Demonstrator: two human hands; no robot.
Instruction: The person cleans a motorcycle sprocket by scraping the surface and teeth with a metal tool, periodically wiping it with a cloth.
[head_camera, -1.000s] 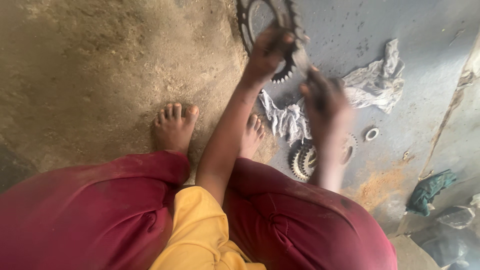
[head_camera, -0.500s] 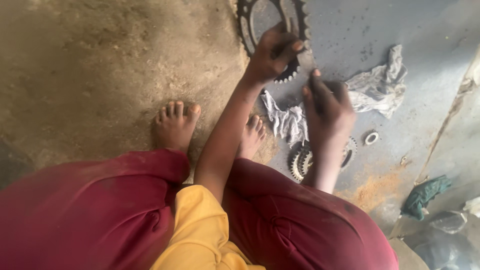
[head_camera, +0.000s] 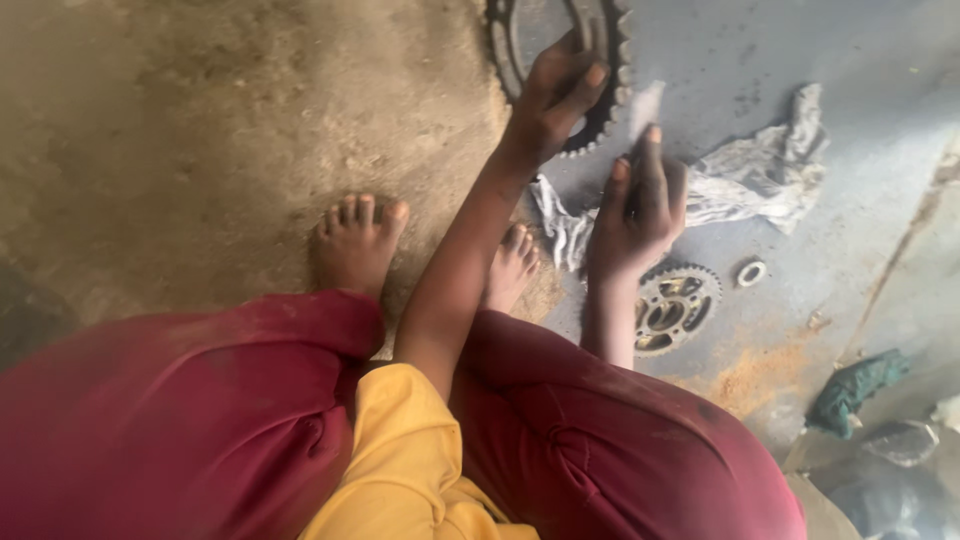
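A large dark toothed sprocket lies at the top of the view on a blue-grey metal sheet. My left hand reaches out over my knees and grips its ring. Just below it, my right hand rests on a crumpled grey rag, its fingers pinching a pale corner of the cloth. A smaller sprocket with cut-outs lies beside my right wrist.
A small metal ring lies right of the smaller sprocket. A green cloth sits at the lower right. My bare feet stand on a dusty earth floor. Dark red trousers fill the bottom of the view.
My right hand has slid a little up along the rag toward the large sprocket. My left hand has kept its hold on the sprocket.
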